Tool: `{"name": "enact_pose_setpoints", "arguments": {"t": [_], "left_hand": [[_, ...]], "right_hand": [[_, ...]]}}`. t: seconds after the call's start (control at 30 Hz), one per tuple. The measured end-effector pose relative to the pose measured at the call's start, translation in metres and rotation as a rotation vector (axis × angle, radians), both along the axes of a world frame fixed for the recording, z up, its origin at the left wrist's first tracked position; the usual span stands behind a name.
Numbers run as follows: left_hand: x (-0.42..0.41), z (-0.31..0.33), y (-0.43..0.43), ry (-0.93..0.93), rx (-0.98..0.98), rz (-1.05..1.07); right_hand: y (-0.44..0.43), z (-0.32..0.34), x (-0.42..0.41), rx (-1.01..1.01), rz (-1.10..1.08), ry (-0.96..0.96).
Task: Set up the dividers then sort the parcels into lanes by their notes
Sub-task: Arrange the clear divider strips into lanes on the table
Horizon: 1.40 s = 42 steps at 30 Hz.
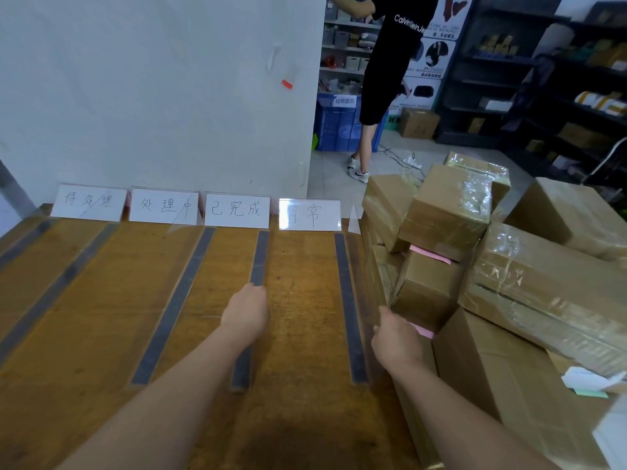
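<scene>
Head camera, looking down at a wooden table (101, 317) pushed against a pale wall. I see my 2 bare forearms reaching forward. My left hand (246, 312) lies knuckles-up on the clear divider (259, 257) with a dark base strip, the 4th strip counting from the left; the fingers curl over its upright pane, but I cannot tell how firmly they close. My right hand (397, 337) sits at the table's right side, thumb and fingers pinched on what looks like the rightmost clear pane (369, 266), pressed against the stack of brown taped parcels (444, 212); a pink note (422, 330) shows just beyond the knuckles. 4 handwritten lane cards (237, 210) stand along the wall, and about 5 dark strips run from them toward me. More parcels crowd the right, 1 carrying another pink note (431, 255). A person in black stands by shelves in the background. I judge the dividers are nearly set and no parcel is sorted. To finish well, I would keep each strip in line with the gap between cards, press flat, and hold the right pane upright so the leaning parcels do not tip it.
</scene>
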<state>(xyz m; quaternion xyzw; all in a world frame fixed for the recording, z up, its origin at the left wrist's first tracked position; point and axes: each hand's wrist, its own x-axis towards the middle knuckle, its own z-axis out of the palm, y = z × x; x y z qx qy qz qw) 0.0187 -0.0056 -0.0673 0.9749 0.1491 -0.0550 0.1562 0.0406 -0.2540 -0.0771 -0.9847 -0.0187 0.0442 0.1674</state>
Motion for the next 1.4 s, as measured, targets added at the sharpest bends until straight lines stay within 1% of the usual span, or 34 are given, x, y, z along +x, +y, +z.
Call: {"name": "enact_pose_setpoints", "arguments": {"t": [0.3,0.67,1.03,1.17,1.4], "left_hand": [[0.001,-0.002,-0.001,-0.01,-0.033,0.012],[-0.002,0.002,0.0,0.016,-0.013,-0.005],[-0.005,0.005,-0.007,0.041,0.07,-0.004],[-0.005,0.005,-0.007,0.029,0.049,0.001],[-0.006,0.008,-0.006,0.097,0.024,0.062]], "right_hand": [[0.0,0.002,0.0,-0.003,0.002,0.006],[-0.002,0.006,-0.002,0.038,0.028,0.015],[-0.002,0.004,0.001,0.025,0.031,0.006],[-0.002,0.005,0.002,0.023,0.041,-0.001],[-0.001,0.004,0.001,0.027,0.047,-0.011]]}}
